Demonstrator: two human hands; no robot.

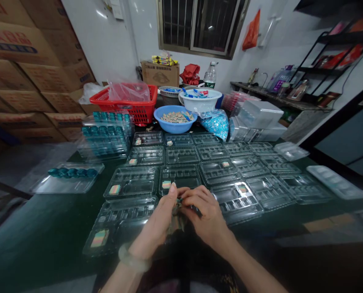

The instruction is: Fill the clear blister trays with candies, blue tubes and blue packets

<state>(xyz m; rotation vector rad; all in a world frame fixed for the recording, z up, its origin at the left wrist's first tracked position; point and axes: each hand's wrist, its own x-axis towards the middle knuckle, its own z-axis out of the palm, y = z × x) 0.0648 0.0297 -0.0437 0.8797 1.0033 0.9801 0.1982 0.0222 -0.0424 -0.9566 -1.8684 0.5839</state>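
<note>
While a dark green table [25, 232] bears rows of clear plastic trays [181, 155] and a blue bowl [175, 128], left hand [155, 219] and right hand [207, 215] meet over the trays, both pinching one small object [179, 209], mostly hidden between the fingers.

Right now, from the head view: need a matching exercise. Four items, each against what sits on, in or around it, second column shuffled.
Column one:
1. red plastic basket
2. blue plastic bowl
3. stacked clear trays
4. left hand

Column two:
A. pale bangle around the wrist
B. teal pieces in the cavities
C. clear plastic bag lying on top
D. pale chunky pieces heaped inside

Pairs: 1-C, 2-D, 3-B, 4-A
</note>
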